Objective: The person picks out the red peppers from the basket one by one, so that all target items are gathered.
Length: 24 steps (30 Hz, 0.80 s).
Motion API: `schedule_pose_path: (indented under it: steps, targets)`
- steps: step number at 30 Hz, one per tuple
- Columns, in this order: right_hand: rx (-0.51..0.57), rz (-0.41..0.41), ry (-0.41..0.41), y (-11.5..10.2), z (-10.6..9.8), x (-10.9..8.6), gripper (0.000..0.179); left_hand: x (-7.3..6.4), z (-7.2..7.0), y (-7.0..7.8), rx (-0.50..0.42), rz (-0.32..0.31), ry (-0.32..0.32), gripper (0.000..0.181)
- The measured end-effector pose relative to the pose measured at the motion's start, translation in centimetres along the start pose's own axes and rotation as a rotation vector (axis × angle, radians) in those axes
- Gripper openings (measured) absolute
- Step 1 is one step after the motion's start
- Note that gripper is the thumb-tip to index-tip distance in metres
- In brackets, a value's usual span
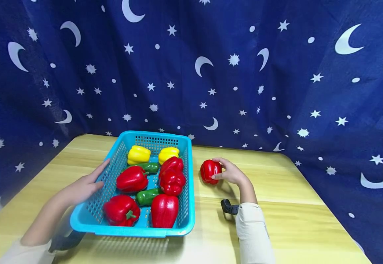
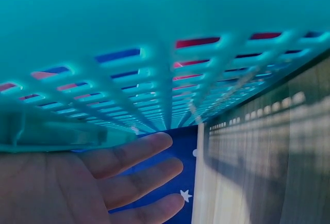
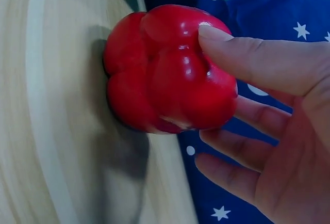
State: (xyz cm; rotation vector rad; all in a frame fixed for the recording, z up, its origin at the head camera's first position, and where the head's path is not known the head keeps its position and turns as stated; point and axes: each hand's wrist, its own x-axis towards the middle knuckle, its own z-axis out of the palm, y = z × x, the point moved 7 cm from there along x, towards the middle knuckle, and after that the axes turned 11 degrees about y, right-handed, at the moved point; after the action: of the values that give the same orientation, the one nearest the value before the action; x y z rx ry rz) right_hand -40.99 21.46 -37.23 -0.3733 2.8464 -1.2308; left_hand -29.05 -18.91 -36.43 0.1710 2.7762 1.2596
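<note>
A red bell pepper (image 1: 210,171) is just right of the basket, and my right hand (image 1: 232,173) grips it from the right. In the right wrist view the thumb presses on the pepper (image 3: 170,74); some fingertips are hidden behind it. At the left wall of the blue plastic basket (image 1: 131,231) is my left hand (image 1: 80,189). Its fingers (image 2: 139,182) stretch out straight beneath the rim in the left wrist view, where the thumb is out of sight. Inside the basket lie several red peppers (image 1: 132,179), two yellow peppers (image 1: 138,155) and two green ones (image 1: 148,196).
The wooden table (image 1: 287,205) extends to the right of both the basket and the loose pepper. A dark blue curtain (image 1: 185,73) with moons and stars hangs behind the table. A black wrist-camera mount (image 1: 229,207) juts out beside the right wrist.
</note>
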Motion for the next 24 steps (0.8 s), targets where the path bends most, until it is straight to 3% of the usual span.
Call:
schedule_pose_path:
  steps: [8, 16, 24]
  targets:
    - [-0.098, -0.043, 0.065, -1.4, -0.6, -0.2, 0.079, -0.1, 0.1, 0.0, 0.006, 0.016, 0.018, 0.071]
    - [-0.084, -0.084, 0.084, -3.7, -0.5, -0.7, 0.079, -0.2, 0.1, -0.1, 0.004, 0.007, 0.016, 0.071]
    - [-0.06, -0.18, 0.102, -6.9, 0.1, -1.0, 0.075, 0.0, 0.0, -0.1, 0.004, -0.004, 0.01, 0.071]
